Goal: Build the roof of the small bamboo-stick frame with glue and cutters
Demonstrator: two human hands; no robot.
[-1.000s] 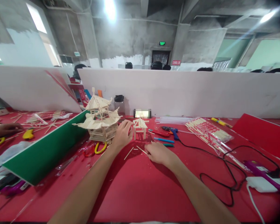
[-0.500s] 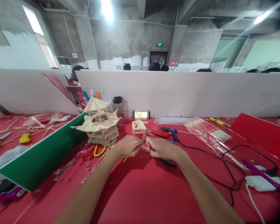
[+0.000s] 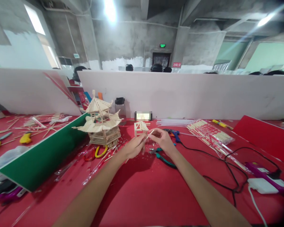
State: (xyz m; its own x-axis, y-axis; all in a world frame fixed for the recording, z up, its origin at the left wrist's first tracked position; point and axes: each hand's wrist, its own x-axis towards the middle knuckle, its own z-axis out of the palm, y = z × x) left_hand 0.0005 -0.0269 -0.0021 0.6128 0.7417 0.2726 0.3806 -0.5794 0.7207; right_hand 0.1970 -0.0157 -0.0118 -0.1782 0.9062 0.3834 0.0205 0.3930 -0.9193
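Note:
Between my two hands is a short pale wooden stick (image 3: 150, 133), slanting up to the right. My left hand (image 3: 135, 147) pinches its lower end, and my right hand (image 3: 161, 138) has its fingertips closed on it from the right. Just behind my hands stands a small open frame of sticks (image 3: 141, 126) with a peaked top. Green-handled pliers (image 3: 164, 159) lie below my right hand. To the left of my left hand rises a larger tiered stick pagoda (image 3: 104, 126), with yellow-handled scissors (image 3: 101, 152) at its base.
A blue glue gun (image 3: 176, 136) trails a black cable (image 3: 203, 152) to a purple power strip (image 3: 262, 173) at right. Packed sticks (image 3: 208, 132) lie behind it. A green board (image 3: 44, 154) leans at left. A bottle (image 3: 120, 110) and a phone (image 3: 143, 116) stand near the white partition (image 3: 175, 94).
My right hand has lifted and turned, uncovering the pliers and showing the stick. My left hand has shifted slightly, and its fingers have come up beside the small frame.

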